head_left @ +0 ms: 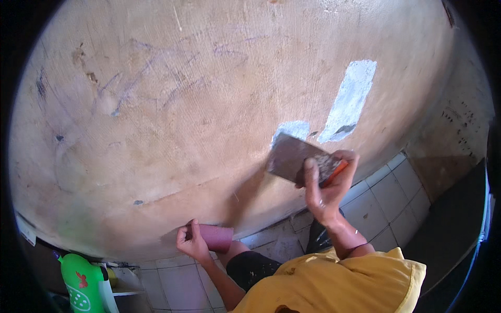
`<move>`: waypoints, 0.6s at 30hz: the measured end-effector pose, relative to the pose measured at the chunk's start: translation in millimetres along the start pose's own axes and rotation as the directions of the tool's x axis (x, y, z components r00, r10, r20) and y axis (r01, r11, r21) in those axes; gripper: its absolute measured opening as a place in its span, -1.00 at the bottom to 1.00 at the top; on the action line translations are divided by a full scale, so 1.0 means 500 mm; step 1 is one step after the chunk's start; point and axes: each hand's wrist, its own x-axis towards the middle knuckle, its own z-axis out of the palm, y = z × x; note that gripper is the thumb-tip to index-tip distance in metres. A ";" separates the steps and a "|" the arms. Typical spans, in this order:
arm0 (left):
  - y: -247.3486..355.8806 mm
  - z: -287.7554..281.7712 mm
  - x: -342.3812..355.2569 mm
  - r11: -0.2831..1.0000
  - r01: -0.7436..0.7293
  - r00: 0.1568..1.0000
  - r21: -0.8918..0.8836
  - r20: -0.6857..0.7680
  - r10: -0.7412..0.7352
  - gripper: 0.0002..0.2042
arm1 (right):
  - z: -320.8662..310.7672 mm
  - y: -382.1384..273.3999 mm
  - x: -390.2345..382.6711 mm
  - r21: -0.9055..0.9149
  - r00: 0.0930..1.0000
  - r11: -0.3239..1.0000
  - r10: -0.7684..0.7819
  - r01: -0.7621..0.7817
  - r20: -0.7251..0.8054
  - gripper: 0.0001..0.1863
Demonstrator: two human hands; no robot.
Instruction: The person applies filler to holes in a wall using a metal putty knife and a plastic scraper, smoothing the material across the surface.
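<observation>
My right hand (330, 190) grips a wide putty knife (289, 156) by its orange handle, the thumb pressed on the flat metal blade. The blade is up against or just in front of the brownish wall (198, 135), partly covering a small white filler patch (293, 128); whether it touches cannot be made out. A longer white patch (352, 96) runs up the wall to the right, with a grey spot near its lower end. Lower down on the left, my left hand (192, 242) pinches a curled piece of dark red sandpaper (217, 239) close to the wall's foot.
White floor tiles (365, 206) meet the wall below. A bright green plastic object (81, 281) with a red figure stands at the lower left, beside a pale shelf (128, 281). A dark panel (454, 224) rises at the right. Purple scribbles and chips mark the wall.
</observation>
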 end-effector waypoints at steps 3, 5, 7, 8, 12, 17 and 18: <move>0.012 -0.002 -0.006 0.997 0.075 0.997 -0.018 -0.028 -0.076 -0.77 | 0.001 -0.010 0.007 -0.016 0.999 1.000 -0.022 0.022 0.024 -0.64; 0.010 -0.005 -0.008 0.998 0.056 0.998 0.018 -0.013 -0.056 -0.76 | 0.009 0.011 0.013 -0.028 0.999 0.998 -0.051 0.051 0.016 -0.64; 0.006 -0.008 -0.009 0.998 0.042 0.999 0.048 -0.019 -0.041 -0.75 | 0.000 0.019 0.009 -0.010 1.000 1.000 -0.012 0.013 0.016 -0.64; 0.004 -0.001 -0.006 0.998 0.036 0.999 0.050 -0.022 -0.035 -0.75 | -0.007 0.017 0.013 0.052 1.000 0.999 0.017 -0.018 0.018 -0.64; 0.007 0.001 -0.007 0.997 0.054 0.998 -0.055 -0.036 -0.056 -0.75 | 0.002 -0.009 0.014 0.053 0.996 0.995 0.088 -0.089 0.011 -0.63; 0.005 -0.005 -0.005 0.998 0.052 0.999 0.039 -0.011 -0.052 -0.75 | 0.007 -0.008 0.007 0.119 0.996 0.989 0.083 -0.084 0.013 -0.65; 0.006 0.002 -0.004 0.998 0.043 0.999 0.037 -0.011 -0.042 -0.75 | 0.005 -0.011 0.012 0.131 0.994 0.986 0.106 -0.107 0.015 -0.65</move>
